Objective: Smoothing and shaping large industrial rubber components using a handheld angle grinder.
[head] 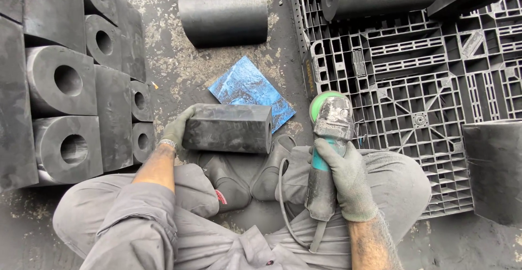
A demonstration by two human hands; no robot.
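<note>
Gloves cover both hands of a person sitting low on the dirty floor, knees wide and dark boots together in the middle. The left hand has its grip curled around the left end of a long black block, pinching it. The block lies on its side, up above the boots, and its far end covers a corner of a blue sheet on the floor. The right hand has its grip wrapped tight around the body of a grinder. The grinder points away from the person, and its green round head sits just beside the right end of the block, at the edge of a black plastic pallet. A dark cord loops from the grinder down over the grey trousers.

Black blocks with round holes are stacked to the left. More black pieces, some round like rolls, lie ahead and on the pallet.
</note>
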